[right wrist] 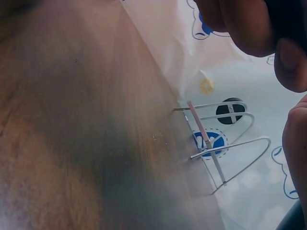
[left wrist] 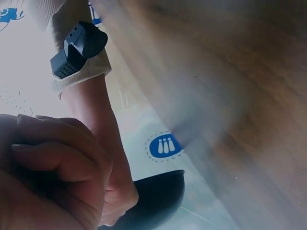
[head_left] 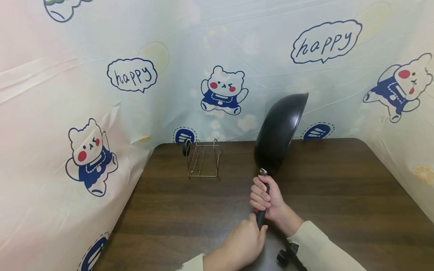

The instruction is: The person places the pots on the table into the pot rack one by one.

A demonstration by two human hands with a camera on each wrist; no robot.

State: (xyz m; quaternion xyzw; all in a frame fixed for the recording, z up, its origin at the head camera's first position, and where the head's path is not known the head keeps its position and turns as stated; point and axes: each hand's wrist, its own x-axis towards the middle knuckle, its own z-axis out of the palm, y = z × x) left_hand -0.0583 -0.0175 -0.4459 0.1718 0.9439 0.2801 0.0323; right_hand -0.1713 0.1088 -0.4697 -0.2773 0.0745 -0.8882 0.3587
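Note:
A black wok (head_left: pixel 279 130) is held up over the table, its bowl tilted upright with the dark outer side towards me and the rim facing right. My right hand (head_left: pixel 272 197) grips the black handle (head_left: pixel 260 217) high up, just below the metal joint at the bowl. Lower down, my left hand (head_left: pixel 242 239) holds the handle's end, the thumb lying along it. Curled fingers (left wrist: pixel 62 158) fill the lower left of the left wrist view, and part of the wok (left wrist: pixel 160 199) shows behind the right hand (left wrist: pixel 120 201).
A small wire rack (head_left: pixel 203 176) with a black round piece (head_left: pixel 186 147) stands near the far edge of the brown wooden table (head_left: pixel 162 210), left of the wok. Printed cloth (head_left: pixel 183 94) hangs behind and along both sides. A black wrist camera (head_left: pixel 283 258) sits at the right sleeve.

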